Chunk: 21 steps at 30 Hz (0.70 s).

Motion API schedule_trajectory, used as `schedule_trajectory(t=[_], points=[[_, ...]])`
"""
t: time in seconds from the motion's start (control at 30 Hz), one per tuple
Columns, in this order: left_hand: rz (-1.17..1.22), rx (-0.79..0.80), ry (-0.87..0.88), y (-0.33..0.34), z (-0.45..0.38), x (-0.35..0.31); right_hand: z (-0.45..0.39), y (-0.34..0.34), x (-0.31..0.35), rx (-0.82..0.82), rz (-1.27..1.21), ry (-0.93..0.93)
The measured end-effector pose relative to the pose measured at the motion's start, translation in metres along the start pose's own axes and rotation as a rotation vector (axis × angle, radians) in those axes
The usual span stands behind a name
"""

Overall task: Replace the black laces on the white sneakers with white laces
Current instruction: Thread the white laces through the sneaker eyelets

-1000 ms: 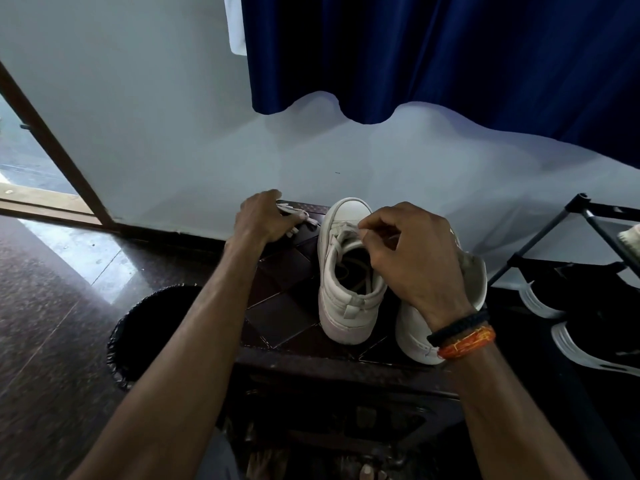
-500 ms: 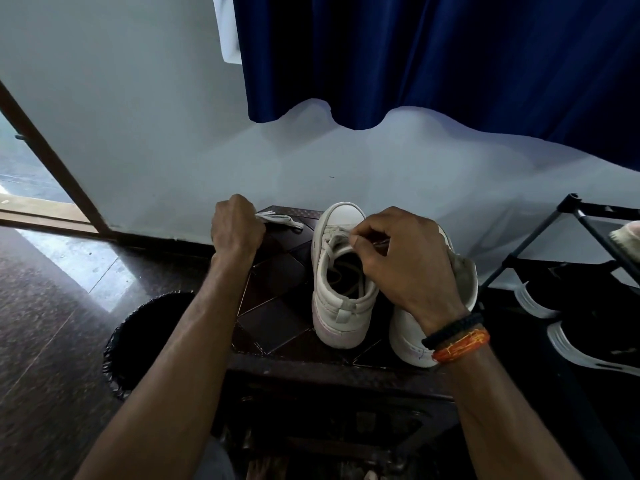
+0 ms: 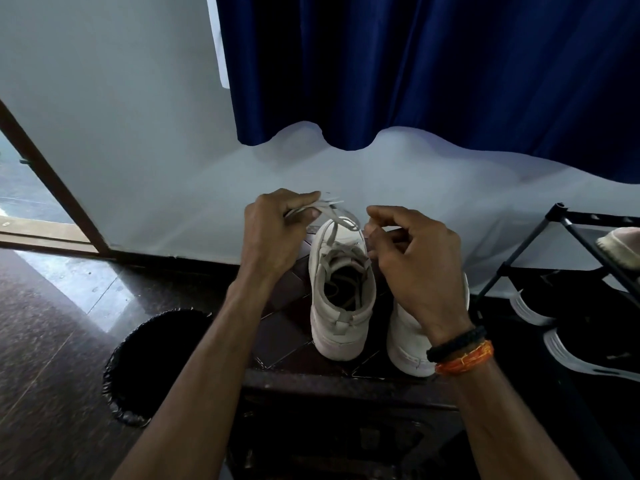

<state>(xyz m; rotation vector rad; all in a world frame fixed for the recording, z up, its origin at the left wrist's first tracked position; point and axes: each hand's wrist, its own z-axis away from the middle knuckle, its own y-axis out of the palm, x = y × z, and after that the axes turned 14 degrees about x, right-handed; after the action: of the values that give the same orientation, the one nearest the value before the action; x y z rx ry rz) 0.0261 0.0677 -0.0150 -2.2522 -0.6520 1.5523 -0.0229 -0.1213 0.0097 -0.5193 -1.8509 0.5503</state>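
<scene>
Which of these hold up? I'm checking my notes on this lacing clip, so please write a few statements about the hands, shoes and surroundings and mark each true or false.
1. The left hand grips a white lace raised above the left sneaker. True.
2. Both sneakers lie on their sides. False: the left sneaker and the right sneaker stand upright, side by side on the dark tiled table.
3. The right hand rests flat on the floor. False: it hovers over the sneakers with its fingers curled.
4. Bracelets sit on the right wrist. True.
5. A red curtain hangs behind. False: the curtain is dark blue.
</scene>
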Motion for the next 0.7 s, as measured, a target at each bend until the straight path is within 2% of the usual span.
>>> schedule_trajectory(t=[0.2,0.57,0.7], points=[[-0.062,0.022,0.192,0.016,0.006,-0.029,-0.001,-0.006,-0.003,-0.035,-0.050,0.015],[-0.032,0.120,0.284,0.031,0.010,-0.042,0.000,-0.009,-0.013,-0.134,0.117,-0.182],[0.010,0.146,0.258,0.030,0.011,-0.043,0.000,-0.010,-0.015,-0.145,0.128,-0.155]])
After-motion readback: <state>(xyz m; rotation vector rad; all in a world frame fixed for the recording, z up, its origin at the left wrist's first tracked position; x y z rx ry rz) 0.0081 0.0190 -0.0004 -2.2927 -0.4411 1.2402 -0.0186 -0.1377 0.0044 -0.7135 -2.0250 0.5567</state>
